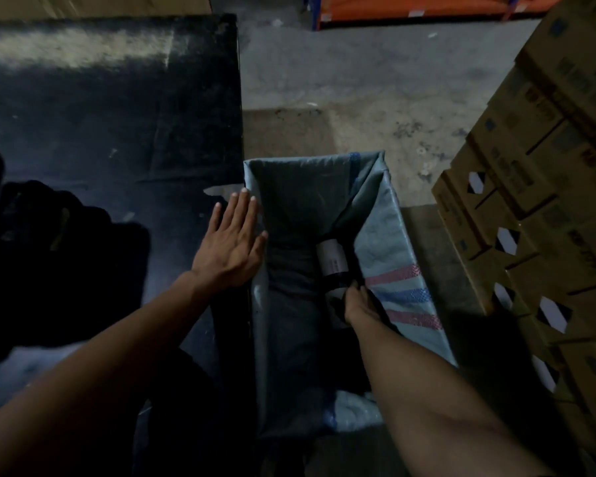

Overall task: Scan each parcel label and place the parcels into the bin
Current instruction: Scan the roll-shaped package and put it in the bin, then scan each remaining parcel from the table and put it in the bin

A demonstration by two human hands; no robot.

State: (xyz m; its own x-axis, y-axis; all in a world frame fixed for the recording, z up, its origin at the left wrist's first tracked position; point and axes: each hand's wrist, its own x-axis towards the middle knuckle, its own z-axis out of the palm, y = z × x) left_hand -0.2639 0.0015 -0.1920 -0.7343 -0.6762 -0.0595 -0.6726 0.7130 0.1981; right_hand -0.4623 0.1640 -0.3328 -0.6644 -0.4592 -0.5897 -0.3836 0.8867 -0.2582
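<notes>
The black desk (111, 108) fills the left of the view, its top dusty and dim. Against its right edge stands the bin (406, 256), a tall frame lined with a grey-blue woven sack that has pink and blue stripes on its right wall. To the right rises a stack of cardboard boxes (537, 187), close to the bin but not touching it as far as can be seen. Bare concrete floor (341, 98) lies beyond, and an orange rack (427, 8) sits at the top edge.

A heap of dark parcels (59, 263) rests on the desk at the left; in this light their labels cannot be made out.

The parcel (341, 246) now in play is inside the bin, low against the right wall: a dark, soft plastic mailer with a white label curving round it. It sags and folds, so it is probably light and limp, with slick film. A pinch on a bunched corner or end seems the surest hold; a flat grip would likely slip.

The right hand (358, 304) reaches down into the bin, fingers closed on the near end of that parcel. The left hand (231, 242) lies flat with fingers spread, palm down on the desk at the bin's left rim, holding nothing.

Little blocks the drop. The sack's slack liner could snag a parcel, and the box stack leaves scant room on the right.
</notes>
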